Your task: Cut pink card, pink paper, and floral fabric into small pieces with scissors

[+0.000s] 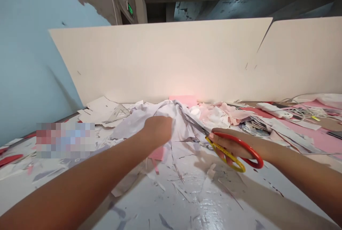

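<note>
A crumpled white cloth (135, 123) lies bunched in front of me at the middle of the table. My left hand (159, 130) is closed over its near side; the fingertips are hidden. Scissors (248, 148) with one red handle loop and one yellow loop are gripped in my right hand (226, 146). Small dark marks run along the yellow part. The blades point left and away from me, with their tips against the cloth folds; I cannot make out whether any cloth lies between them. A pink piece (157, 154) sits just below my left hand.
Behind the cloth stands a cream partition board (165, 62). White card pieces (103, 110) lie at the left, pink and white scraps (221, 112) behind the scissors. At the right are a power strip (275, 110) with cables and stacked pieces. Thin offcuts litter the white tabletop (192, 208).
</note>
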Demonstrator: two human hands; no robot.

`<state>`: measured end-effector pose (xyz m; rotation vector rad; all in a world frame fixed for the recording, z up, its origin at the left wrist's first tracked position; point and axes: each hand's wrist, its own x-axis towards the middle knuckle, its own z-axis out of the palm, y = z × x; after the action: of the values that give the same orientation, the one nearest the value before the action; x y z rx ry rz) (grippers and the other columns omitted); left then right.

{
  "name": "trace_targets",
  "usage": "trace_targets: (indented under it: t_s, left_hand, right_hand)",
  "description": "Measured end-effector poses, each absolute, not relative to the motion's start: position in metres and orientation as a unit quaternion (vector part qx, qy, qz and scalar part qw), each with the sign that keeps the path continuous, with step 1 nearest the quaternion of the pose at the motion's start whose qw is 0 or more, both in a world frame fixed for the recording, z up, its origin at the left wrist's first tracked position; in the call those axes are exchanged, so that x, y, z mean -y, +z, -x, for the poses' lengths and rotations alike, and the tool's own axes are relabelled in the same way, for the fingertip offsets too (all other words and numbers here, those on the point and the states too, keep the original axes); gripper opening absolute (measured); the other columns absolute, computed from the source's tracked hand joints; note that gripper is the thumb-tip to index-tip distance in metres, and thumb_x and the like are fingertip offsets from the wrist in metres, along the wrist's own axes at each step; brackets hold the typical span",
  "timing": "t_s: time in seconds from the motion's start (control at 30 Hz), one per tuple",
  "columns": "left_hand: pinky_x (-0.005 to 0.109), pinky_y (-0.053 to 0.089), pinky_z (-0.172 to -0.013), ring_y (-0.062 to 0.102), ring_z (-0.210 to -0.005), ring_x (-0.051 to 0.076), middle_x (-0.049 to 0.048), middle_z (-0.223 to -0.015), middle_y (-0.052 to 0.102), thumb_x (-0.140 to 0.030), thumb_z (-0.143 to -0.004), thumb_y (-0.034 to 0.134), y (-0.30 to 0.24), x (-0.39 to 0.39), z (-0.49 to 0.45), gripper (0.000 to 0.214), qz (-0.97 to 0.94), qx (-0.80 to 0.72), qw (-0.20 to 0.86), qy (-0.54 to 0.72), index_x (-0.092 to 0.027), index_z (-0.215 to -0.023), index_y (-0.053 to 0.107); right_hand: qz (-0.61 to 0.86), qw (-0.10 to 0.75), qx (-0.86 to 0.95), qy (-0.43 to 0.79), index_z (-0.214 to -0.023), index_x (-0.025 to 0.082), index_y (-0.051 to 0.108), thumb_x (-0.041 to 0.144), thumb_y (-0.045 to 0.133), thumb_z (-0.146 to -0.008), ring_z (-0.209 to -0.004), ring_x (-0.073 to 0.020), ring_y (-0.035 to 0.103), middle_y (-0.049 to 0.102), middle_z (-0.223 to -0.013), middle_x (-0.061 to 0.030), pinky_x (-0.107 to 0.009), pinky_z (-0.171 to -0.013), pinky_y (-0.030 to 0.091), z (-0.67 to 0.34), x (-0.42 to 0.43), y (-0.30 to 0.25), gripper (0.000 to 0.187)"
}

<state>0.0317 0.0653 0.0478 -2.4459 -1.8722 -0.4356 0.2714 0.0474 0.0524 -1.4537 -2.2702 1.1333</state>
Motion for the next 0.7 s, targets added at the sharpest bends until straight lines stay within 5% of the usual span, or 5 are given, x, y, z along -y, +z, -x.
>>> trace_targets:
  t_s: [0.17,0.33,0.7]
  left_hand:
    - [0.026,0.034,-0.054,0.048,-0.059,0.014,0.0022,-0.068,0.051,-0.027,-0.079,0.036,0.023,-0.064,0.003,0.02,0.833,0.542,0.043,-0.104,-0.019,-0.07,0.052]
    - [0.027,0.038,-0.073,0.05,-0.081,0.016,0.0041,-0.089,0.052,-0.03,-0.079,0.038,-0.008,-0.057,0.002,0.022,0.872,0.465,-0.005,-0.152,-0.022,-0.089,0.057]
    - [0.027,0.038,-0.065,0.05,-0.071,0.014,0.0026,-0.077,0.051,-0.025,-0.078,0.037,-0.02,-0.061,0.003,0.021,0.83,0.515,-0.047,-0.21,-0.018,-0.071,0.055]
  right_hand:
    - [0.478,0.106,0.751,0.442,-0.061,0.015,0.044,0.065,0.023,-0.076,-0.043,-0.0132,0.056,0.058,-0.057,-0.0043,-0.022,-0.043,0.042,-0.25,-0.034,0.05,0.056]
    - [0.532,-0.013,0.641,0.553,-0.054,0.013,0.049,0.067,0.013,-0.076,-0.039,-0.0155,0.056,0.056,-0.047,-0.0075,-0.025,-0.04,0.044,-0.225,-0.019,0.056,0.068]
    - [0.521,-0.044,0.542,0.657,-0.078,0.01,0.052,0.06,0.021,-0.08,-0.044,-0.0199,0.06,0.06,-0.048,-0.0089,-0.03,-0.043,0.049,-0.2,-0.014,0.049,0.059]
